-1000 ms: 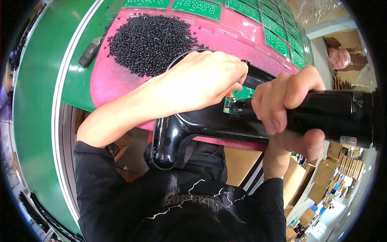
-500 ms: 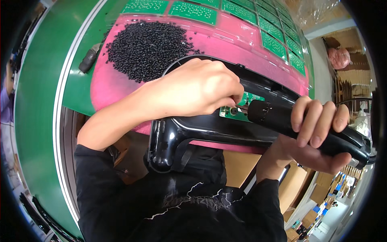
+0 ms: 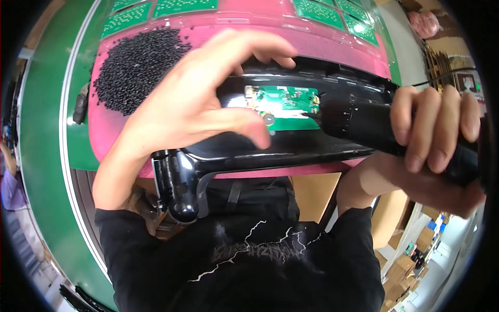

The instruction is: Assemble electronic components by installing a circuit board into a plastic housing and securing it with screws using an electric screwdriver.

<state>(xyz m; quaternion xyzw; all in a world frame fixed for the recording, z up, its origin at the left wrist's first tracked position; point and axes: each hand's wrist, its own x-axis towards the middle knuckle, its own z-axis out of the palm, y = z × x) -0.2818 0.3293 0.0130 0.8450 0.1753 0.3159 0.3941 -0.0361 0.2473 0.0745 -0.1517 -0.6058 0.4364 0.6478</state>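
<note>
A glossy black plastic housing (image 3: 249, 156) lies across the pink mat and over its near edge. Set inside it is a green circuit board (image 3: 288, 96). My right hand (image 3: 436, 125) is wrapped round a black electric screwdriver (image 3: 366, 122); its tip reaches over the board's right end. Above the left end of the housing hovers my left hand (image 3: 189, 99), fingers and thumb spread apart, with nothing visible between them. Beyond it sits a heap of small black screw-like pieces (image 3: 135, 67), too small to make out singly.
The pink mat (image 3: 106, 138) covers part of a green table (image 3: 44, 140). Clear trays with green circuit boards (image 3: 318, 14) line the far side. A dark stubby object (image 3: 81, 106) rests left of the mat. A cable (image 3: 447, 73) runs near the screwdriver. Someone's purple sleeve (image 3: 13, 187) shows far left.
My left hand has drawn back leftward from the screwdriver tip and its pinched fingers have opened. The circuit board is now more exposed. The whole view has shifted somewhat.
</note>
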